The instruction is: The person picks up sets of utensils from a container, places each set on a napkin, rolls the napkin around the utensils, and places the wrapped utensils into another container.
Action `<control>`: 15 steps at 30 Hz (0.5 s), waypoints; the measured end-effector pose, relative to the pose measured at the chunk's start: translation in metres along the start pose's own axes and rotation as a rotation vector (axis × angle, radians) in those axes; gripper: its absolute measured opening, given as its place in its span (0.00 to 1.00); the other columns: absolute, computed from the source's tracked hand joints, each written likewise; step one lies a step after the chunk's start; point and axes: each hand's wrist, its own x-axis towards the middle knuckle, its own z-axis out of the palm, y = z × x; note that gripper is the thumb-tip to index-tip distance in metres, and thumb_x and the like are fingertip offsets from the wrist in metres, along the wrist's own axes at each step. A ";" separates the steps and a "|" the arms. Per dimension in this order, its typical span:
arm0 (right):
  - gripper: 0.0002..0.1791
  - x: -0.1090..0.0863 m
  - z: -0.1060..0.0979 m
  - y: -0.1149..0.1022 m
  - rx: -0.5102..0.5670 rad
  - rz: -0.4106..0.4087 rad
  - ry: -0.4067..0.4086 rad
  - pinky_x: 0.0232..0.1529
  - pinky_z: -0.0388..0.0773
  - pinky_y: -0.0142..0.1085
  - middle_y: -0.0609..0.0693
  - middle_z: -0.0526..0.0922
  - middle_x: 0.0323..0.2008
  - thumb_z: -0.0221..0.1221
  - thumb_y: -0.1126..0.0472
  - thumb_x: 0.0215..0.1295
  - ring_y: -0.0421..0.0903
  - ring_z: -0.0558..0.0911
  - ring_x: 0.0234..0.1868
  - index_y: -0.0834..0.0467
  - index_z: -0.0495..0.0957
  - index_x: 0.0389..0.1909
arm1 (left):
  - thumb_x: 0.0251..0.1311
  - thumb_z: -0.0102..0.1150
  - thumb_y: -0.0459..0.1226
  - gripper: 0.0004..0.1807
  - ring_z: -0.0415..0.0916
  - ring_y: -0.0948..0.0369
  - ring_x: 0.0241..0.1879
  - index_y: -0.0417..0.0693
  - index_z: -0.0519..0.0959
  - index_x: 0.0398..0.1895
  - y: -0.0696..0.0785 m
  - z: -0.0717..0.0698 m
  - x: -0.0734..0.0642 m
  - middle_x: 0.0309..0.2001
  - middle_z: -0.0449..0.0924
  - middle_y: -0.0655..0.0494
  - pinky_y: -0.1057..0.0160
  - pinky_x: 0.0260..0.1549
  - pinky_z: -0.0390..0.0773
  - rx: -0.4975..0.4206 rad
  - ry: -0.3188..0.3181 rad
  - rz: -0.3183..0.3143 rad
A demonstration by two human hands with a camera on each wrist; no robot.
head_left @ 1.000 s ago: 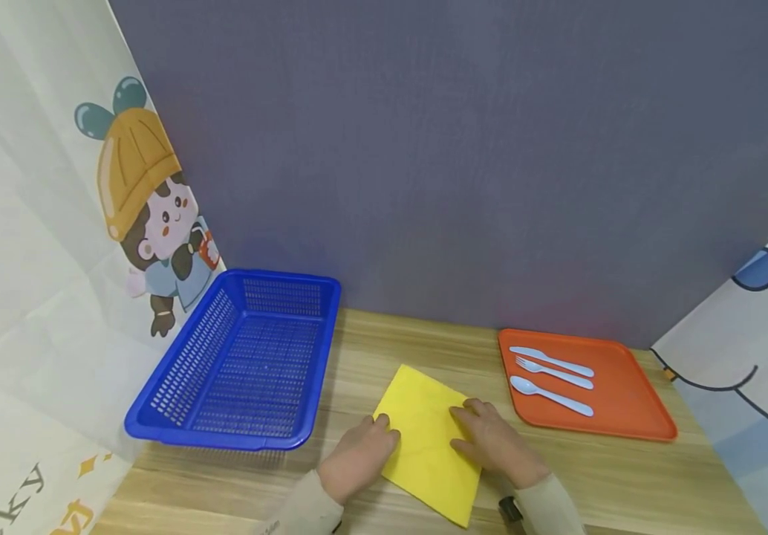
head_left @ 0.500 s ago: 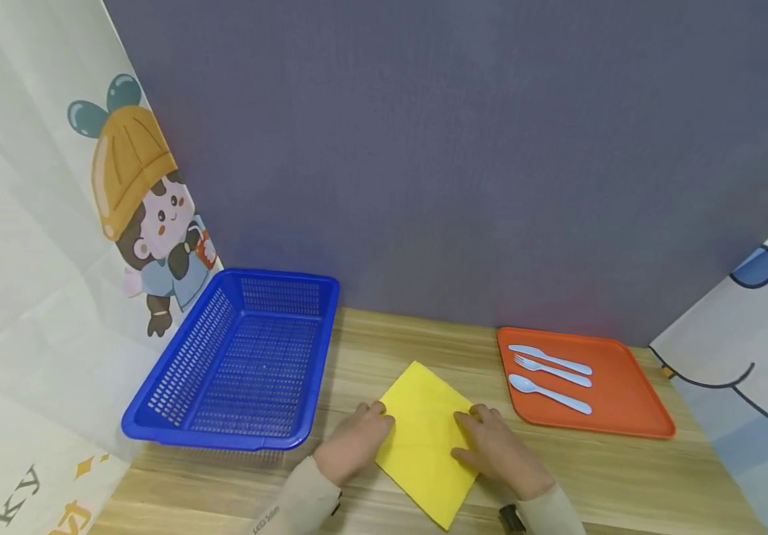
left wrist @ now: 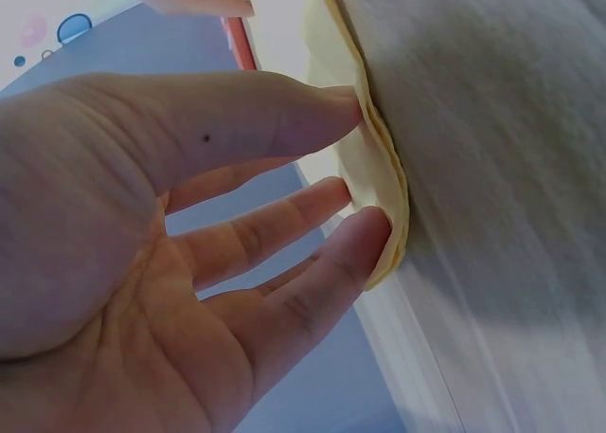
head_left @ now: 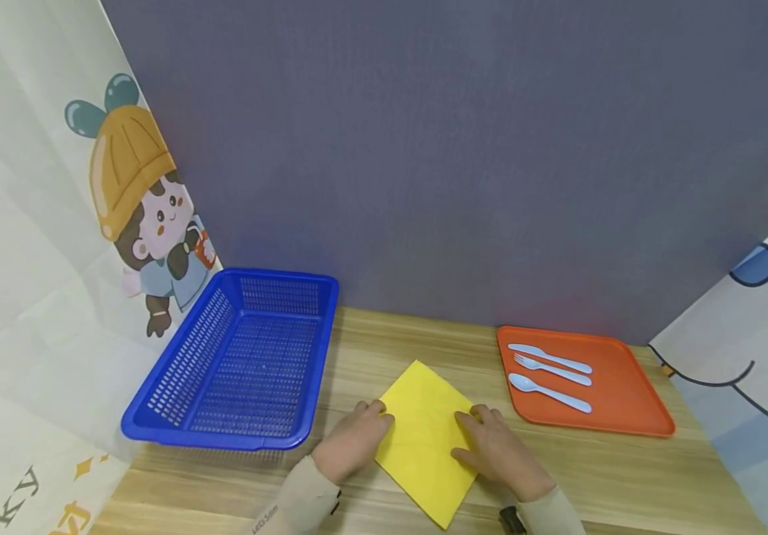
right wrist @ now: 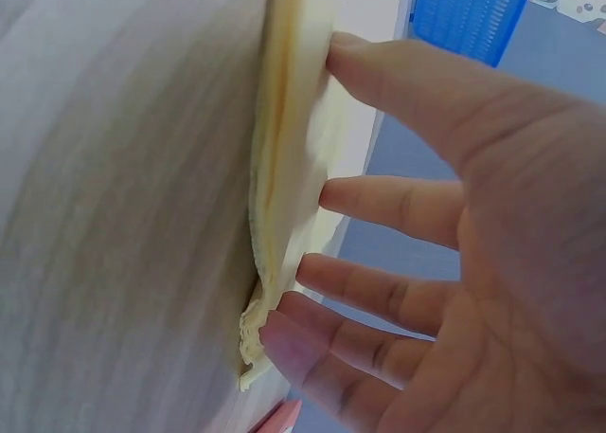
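Observation:
A folded yellow cloth lies flat on the wooden table, turned so one corner points toward the person. My left hand is at its left side; in the left wrist view the thumb and fingertips touch the cloth near its edge, fingers spread and fairly straight. On the opposite side, my right hand rests its spread fingertips on the cloth's surface. The right wrist view shows the cloth's layered edge, ruffled near the lower end, with the thumb and fingers set down along it.
A blue perforated plastic basket stands to the left. At the back right is an orange tray bearing a pale knife, fork and spoon. A dark grey panel rises behind the table.
The cloth has turned slightly clockwise, its near corner shifting left, with both hands still on it. The left hand moved a little up and left. During the last half second almost nothing moved.

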 end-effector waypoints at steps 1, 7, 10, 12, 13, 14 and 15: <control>0.33 0.000 0.000 0.000 -0.001 0.000 0.000 0.53 0.76 0.49 0.63 0.74 0.55 0.69 0.47 0.61 0.58 0.73 0.54 0.62 0.77 0.61 | 0.53 0.61 0.20 0.16 0.72 0.56 0.37 0.49 0.82 0.39 0.000 0.000 0.000 0.46 0.76 0.51 0.64 0.29 0.77 -0.004 -0.002 -0.002; 0.33 -0.002 -0.001 -0.003 -0.006 0.010 -0.001 0.51 0.76 0.48 0.62 0.74 0.54 0.70 0.48 0.60 0.57 0.73 0.52 0.63 0.76 0.60 | 0.51 0.61 0.20 0.18 0.73 0.54 0.40 0.49 0.82 0.41 0.000 -0.001 -0.002 0.48 0.76 0.50 0.63 0.28 0.78 -0.003 0.014 -0.001; 0.33 -0.002 -0.002 -0.004 0.000 0.017 0.004 0.49 0.77 0.48 0.62 0.74 0.53 0.71 0.48 0.59 0.57 0.73 0.51 0.63 0.77 0.60 | 0.50 0.61 0.20 0.19 0.74 0.54 0.41 0.49 0.82 0.41 0.000 -0.001 -0.002 0.49 0.76 0.50 0.62 0.28 0.79 0.003 0.023 0.006; 0.33 -0.003 -0.002 -0.005 0.001 0.018 0.002 0.49 0.77 0.48 0.62 0.73 0.53 0.71 0.48 0.59 0.57 0.73 0.51 0.63 0.76 0.60 | 0.50 0.60 0.19 0.20 0.74 0.54 0.42 0.49 0.82 0.42 -0.001 -0.001 -0.002 0.49 0.76 0.49 0.62 0.30 0.79 0.004 0.025 0.009; 0.33 -0.003 -0.002 -0.006 0.001 0.020 0.003 0.49 0.77 0.48 0.63 0.73 0.53 0.71 0.48 0.59 0.57 0.73 0.51 0.63 0.76 0.60 | 0.50 0.60 0.19 0.20 0.74 0.54 0.42 0.49 0.82 0.42 -0.001 -0.001 -0.002 0.49 0.76 0.49 0.62 0.30 0.80 0.007 0.027 0.012; 0.33 -0.003 -0.002 -0.006 0.001 0.019 0.004 0.49 0.77 0.48 0.63 0.73 0.53 0.70 0.48 0.59 0.57 0.73 0.51 0.63 0.76 0.60 | 0.50 0.60 0.19 0.19 0.74 0.54 0.42 0.49 0.82 0.42 -0.001 -0.001 -0.001 0.49 0.76 0.49 0.62 0.31 0.80 0.011 0.028 0.015; 0.33 -0.003 -0.002 -0.006 0.000 0.019 0.005 0.49 0.77 0.48 0.63 0.73 0.53 0.70 0.48 0.60 0.57 0.73 0.51 0.63 0.76 0.60 | 0.51 0.60 0.19 0.19 0.74 0.54 0.42 0.49 0.82 0.42 -0.002 -0.001 -0.001 0.49 0.76 0.50 0.62 0.32 0.80 0.014 0.029 0.018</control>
